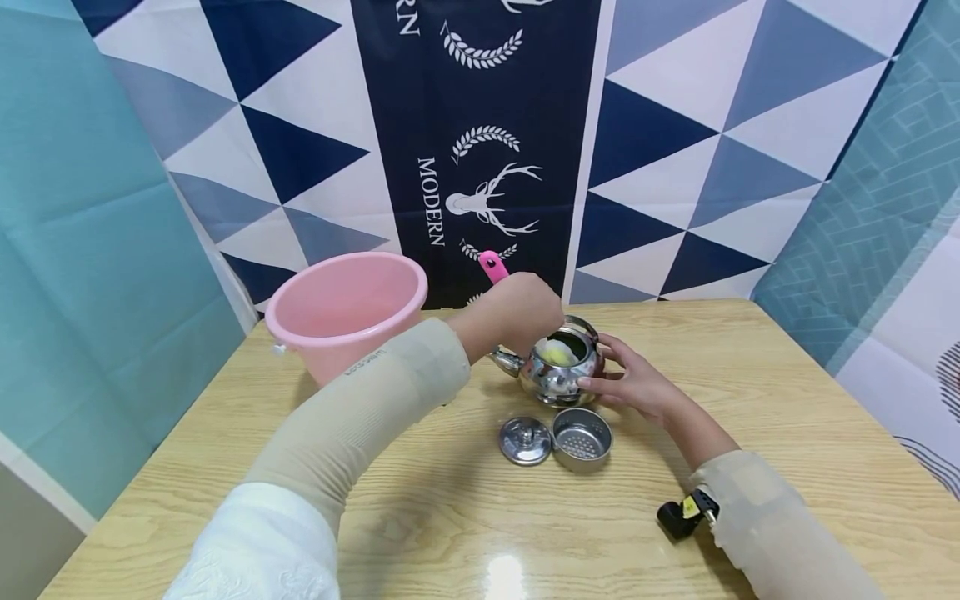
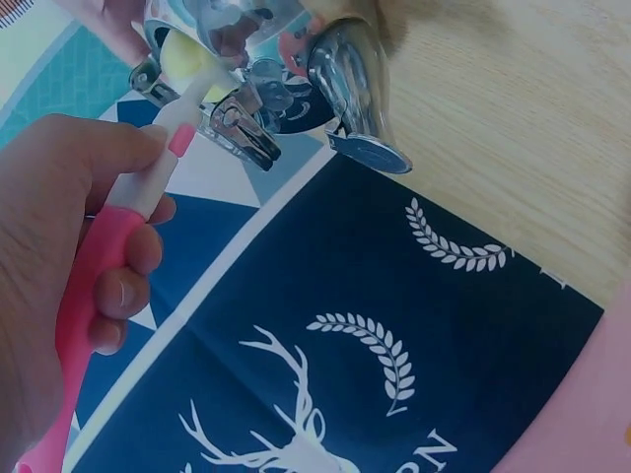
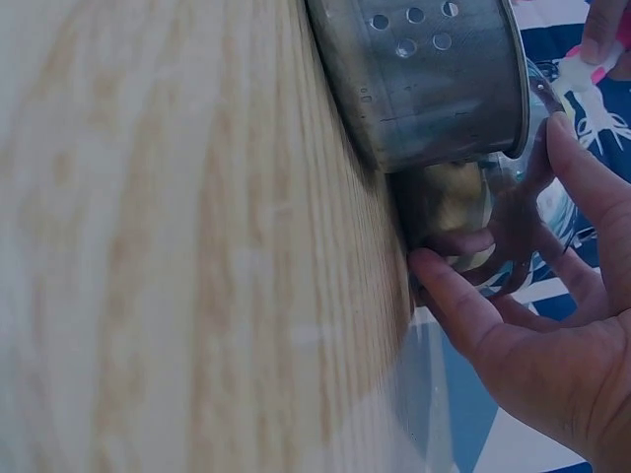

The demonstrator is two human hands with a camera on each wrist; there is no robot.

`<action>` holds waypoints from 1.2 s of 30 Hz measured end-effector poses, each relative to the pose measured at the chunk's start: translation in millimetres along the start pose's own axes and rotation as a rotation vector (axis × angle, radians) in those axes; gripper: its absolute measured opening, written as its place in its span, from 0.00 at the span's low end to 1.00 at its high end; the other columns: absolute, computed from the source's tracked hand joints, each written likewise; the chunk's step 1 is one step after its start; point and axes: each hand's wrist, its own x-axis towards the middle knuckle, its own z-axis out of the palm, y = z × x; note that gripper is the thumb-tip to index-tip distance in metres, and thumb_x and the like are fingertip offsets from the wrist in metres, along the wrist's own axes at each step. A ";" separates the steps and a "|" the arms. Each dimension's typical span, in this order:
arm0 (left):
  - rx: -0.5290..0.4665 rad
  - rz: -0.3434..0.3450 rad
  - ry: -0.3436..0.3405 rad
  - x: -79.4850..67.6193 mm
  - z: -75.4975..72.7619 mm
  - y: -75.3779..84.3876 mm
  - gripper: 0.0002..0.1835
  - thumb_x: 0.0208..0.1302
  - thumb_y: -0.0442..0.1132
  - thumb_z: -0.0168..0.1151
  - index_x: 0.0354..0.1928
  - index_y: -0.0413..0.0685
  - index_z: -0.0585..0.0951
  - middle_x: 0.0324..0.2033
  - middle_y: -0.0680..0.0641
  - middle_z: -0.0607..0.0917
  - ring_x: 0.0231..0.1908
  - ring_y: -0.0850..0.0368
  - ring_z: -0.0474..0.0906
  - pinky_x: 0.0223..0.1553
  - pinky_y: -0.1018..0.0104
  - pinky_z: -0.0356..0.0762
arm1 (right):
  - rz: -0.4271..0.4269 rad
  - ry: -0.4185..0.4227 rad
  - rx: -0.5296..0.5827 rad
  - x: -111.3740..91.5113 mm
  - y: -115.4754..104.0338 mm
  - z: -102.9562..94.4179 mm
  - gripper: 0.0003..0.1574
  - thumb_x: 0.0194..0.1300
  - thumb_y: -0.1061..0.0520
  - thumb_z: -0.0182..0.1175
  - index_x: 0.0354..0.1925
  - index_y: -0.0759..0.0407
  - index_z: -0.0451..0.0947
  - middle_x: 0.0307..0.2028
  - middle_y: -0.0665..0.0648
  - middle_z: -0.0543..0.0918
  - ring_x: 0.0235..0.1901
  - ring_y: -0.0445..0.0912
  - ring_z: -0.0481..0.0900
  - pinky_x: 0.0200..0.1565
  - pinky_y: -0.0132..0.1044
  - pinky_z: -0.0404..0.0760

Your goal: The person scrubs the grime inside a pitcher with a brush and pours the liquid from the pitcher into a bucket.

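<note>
Left hand [image 1: 528,310] clenched round a long-handled cleaning tool, pink and white plastic [image 1: 492,265], thumb laid along the white neck, fingers wrapped round the grip. Pink end sticks up at the far side of the fist; yellow-and-white soft head [image 1: 557,354] sits in the mouth of a round, shiny silver metal teapot [image 1: 558,386]. Right hand [image 1: 636,385] grips the teapot's right side, thumb at the near side, other fingers spread round the body. Teapot is on the far half of the table, spout to the left, hoop handle up by the far rim.

Just near of the teapot: round silver metal lid with a knob [image 1: 525,442], on the left, and a silver metal strainer cup with perforated base [image 1: 582,442], open side up, just right of the lid. Farther left, a large round pink plastic bucket [image 1: 324,364], partly covered by the left sleeve. All on a light wood-grain table [image 1: 570,533]. Behind, blue, white and black printed cloth [image 1: 667,167], deer and leaf motifs. Small black device [image 1: 678,518] at the right wrist.
</note>
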 end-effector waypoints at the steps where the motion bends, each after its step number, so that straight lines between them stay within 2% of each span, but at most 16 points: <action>1: 0.001 -0.001 -0.003 0.2 -0.1 -0.3 0.26 0.47 0.65 0.72 0.40 0.54 0.84 0.33 0.56 0.83 0.32 0.59 0.75 0.41 0.59 0.77 | -0.001 0.000 0.002 0.0 -0.1 0.3 0.57 0.63 0.58 0.67 0.76 0.54 0.42 0.72 0.74 0.42 0.67 0.72 0.53 0.54 0.51 0.76; 4: 0.009 -0.007 -0.007 1.3 -0.5 -0.7 0.26 0.46 0.65 0.73 0.40 0.55 0.85 0.33 0.56 0.84 0.32 0.59 0.76 0.41 0.58 0.78 | -0.003 -0.005 0.009 0.0 0.1 0.5 0.56 0.63 0.58 0.67 0.76 0.54 0.42 0.72 0.74 0.42 0.67 0.72 0.53 0.54 0.50 0.77; 9: 0.022 -0.039 -0.012 3.2 -2.7 1.5 0.19 0.48 0.57 0.75 0.38 0.56 0.85 0.34 0.56 0.84 0.32 0.60 0.76 0.40 0.59 0.78 | 0.003 -0.002 0.014 1.0 1.9 0.3 0.57 0.63 0.58 0.67 0.76 0.53 0.42 0.73 0.73 0.41 0.67 0.72 0.55 0.52 0.49 0.78; 16: 0.085 -0.115 -0.047 3.1 -10.0 8.9 0.06 0.56 0.45 0.67 0.37 0.57 0.84 0.29 0.56 0.80 0.29 0.61 0.73 0.33 0.64 0.76 | -0.002 -0.003 0.019 2.1 2.5 1.2 0.58 0.62 0.58 0.68 0.76 0.53 0.42 0.73 0.74 0.41 0.66 0.71 0.57 0.52 0.48 0.78; 24: 0.135 -0.141 -0.064 9.7 -5.0 12.7 0.06 0.60 0.44 0.64 0.39 0.59 0.84 0.28 0.57 0.79 0.28 0.62 0.70 0.32 0.65 0.76 | 0.002 0.010 -0.009 2.0 1.8 -0.2 0.58 0.61 0.57 0.68 0.77 0.53 0.42 0.72 0.74 0.43 0.65 0.72 0.58 0.52 0.49 0.78; 29: 0.137 -0.162 -0.020 12.3 -0.2 16.3 0.06 0.66 0.40 0.59 0.37 0.59 0.84 0.26 0.58 0.78 0.26 0.63 0.68 0.28 0.66 0.74 | 0.012 0.012 -0.015 1.6 1.8 -1.3 0.58 0.61 0.57 0.69 0.77 0.53 0.42 0.72 0.74 0.44 0.65 0.72 0.58 0.52 0.49 0.78; 36: 0.100 -0.197 0.050 14.2 4.9 19.7 0.06 0.66 0.40 0.60 0.32 0.60 0.83 0.24 0.59 0.77 0.23 0.62 0.66 0.22 0.65 0.70 | 0.006 0.016 -0.013 0.8 1.7 -1.3 0.58 0.61 0.58 0.69 0.76 0.54 0.42 0.72 0.75 0.45 0.65 0.73 0.58 0.50 0.48 0.79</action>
